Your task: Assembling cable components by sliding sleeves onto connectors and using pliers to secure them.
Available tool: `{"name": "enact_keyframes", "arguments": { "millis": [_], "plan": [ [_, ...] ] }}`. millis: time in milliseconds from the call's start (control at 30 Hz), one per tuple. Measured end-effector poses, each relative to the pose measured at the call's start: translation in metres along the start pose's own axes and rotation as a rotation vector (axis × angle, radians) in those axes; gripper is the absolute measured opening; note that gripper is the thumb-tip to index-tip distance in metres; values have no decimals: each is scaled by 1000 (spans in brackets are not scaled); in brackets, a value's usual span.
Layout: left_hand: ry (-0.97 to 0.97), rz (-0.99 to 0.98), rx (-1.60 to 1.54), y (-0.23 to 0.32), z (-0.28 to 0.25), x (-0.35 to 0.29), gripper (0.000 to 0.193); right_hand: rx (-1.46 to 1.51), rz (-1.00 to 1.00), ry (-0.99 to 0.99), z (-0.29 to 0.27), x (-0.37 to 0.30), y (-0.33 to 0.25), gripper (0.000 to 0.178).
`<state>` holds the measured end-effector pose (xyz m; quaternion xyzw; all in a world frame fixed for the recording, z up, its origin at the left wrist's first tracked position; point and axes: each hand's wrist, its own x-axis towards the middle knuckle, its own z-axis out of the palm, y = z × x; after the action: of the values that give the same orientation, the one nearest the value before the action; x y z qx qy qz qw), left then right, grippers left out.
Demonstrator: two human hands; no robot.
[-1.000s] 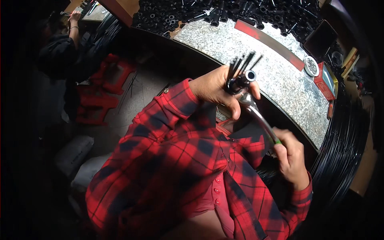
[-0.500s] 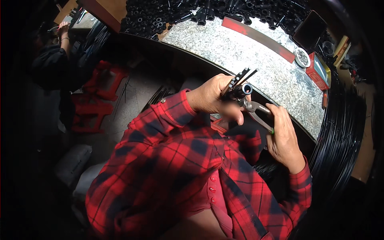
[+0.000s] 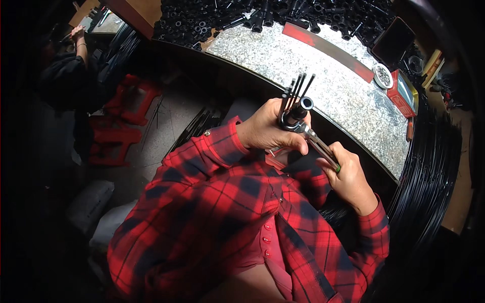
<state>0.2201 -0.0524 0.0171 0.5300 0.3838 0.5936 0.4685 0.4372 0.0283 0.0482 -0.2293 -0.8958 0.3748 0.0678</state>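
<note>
My left hand [image 3: 262, 127] is wrapped round a black tubular part [image 3: 294, 119] with a round open end facing up. Several thin black rods [image 3: 297, 92] stick up beside that tube, fanned a little apart. Metal pliers [image 3: 322, 147] with a bit of green at the handle end are gripped in my right hand [image 3: 348, 174], their handles squeezed close together. The head of the pliers meets the lower side of the tubular part, next to my left thumb; exactly what the jaws bite on is hidden.
Beyond my hands is a worktable [image 3: 262, 55] with a speckled metallic top, a red-and-dark flat bar [image 3: 328, 53], a white bowl of small bits [image 3: 383, 76] and a red box [image 3: 402, 94]. Black tubular parts [image 3: 202, 25] heap at its back. Long black rods [image 3: 429, 171] stand right. Red stools [image 3: 134, 101] and another person [image 3: 68, 70] are left.
The pliers' handles have come together, and my right hand has shifted slightly left. The tubular part has moved up and left a little, and the rods now stand more upright and spread.
</note>
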Motion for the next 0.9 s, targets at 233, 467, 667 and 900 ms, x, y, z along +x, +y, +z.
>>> {"name": "enact_keyframes", "arguments": {
  "millis": [233,467,667,900],
  "plan": [
    [53,-39,87,-7,3,0,37,-414,-19,160,-11,2,7,24],
    [52,1,77,-18,-1,3,43,-594,-57,238,-22,1,15,22],
    [7,-89,68,-14,-4,-3,54,-673,-38,386,-63,18,42,12],
    [-147,59,201,13,4,-13,71,-915,198,493,-128,83,103,12]
  ]
}}
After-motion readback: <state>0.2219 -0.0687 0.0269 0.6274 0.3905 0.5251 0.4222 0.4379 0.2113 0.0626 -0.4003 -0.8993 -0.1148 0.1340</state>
